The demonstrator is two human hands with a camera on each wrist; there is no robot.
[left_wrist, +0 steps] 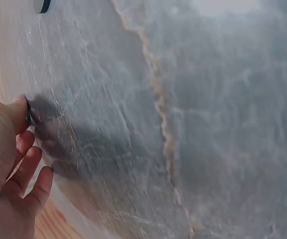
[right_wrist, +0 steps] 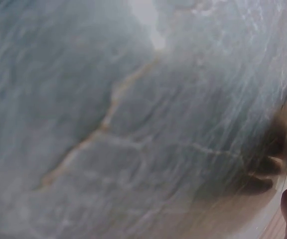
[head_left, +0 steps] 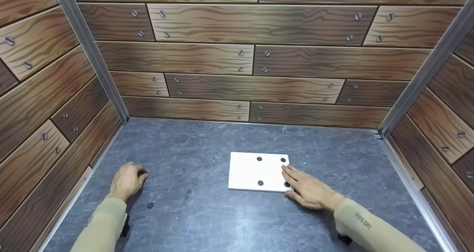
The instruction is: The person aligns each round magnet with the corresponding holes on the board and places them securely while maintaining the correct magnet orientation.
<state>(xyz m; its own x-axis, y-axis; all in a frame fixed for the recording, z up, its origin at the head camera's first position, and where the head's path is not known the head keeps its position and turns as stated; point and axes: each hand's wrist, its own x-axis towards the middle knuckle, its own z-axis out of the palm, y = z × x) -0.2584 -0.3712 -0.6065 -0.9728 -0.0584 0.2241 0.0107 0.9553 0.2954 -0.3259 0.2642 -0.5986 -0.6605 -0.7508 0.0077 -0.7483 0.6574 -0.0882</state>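
My left hand [head_left: 126,180] is low over the table at the left. In the left wrist view, its thumb and forefinger pinch a thin black disc [left_wrist: 29,113] on edge, while the other fingers curl loosely. A second black disc [head_left: 150,205] lies flat on the table, nearer to me than that hand. Right of the middle lies a white rectangular board [head_left: 242,170] with several black discs on its right half. My right hand [head_left: 311,191] rests at the board's right edge with its fingers extended, partly covering the near right disc [head_left: 287,184].
The grey marbled tabletop [head_left: 185,152] is bounded by wood-plank-patterned walls at the back [head_left: 207,59], left and right. Metal strips [head_left: 407,192] run along the side edges and corners.
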